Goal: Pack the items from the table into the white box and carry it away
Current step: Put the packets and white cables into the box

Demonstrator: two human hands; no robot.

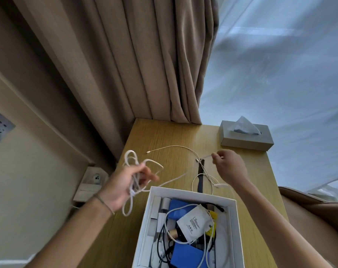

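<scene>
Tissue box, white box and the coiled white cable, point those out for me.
tissue box (245,141), head view, on its grey top face.
white box (191,192), head view, on its far rim.
coiled white cable (132,158), head view, on its upper loops.

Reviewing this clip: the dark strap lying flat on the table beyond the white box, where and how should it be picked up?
Pinch the dark strap at its far end, coming from above with the right hand. It lies flat and narrow, its near end is hidden behind the white box, and white cables cross its middle.
</scene>
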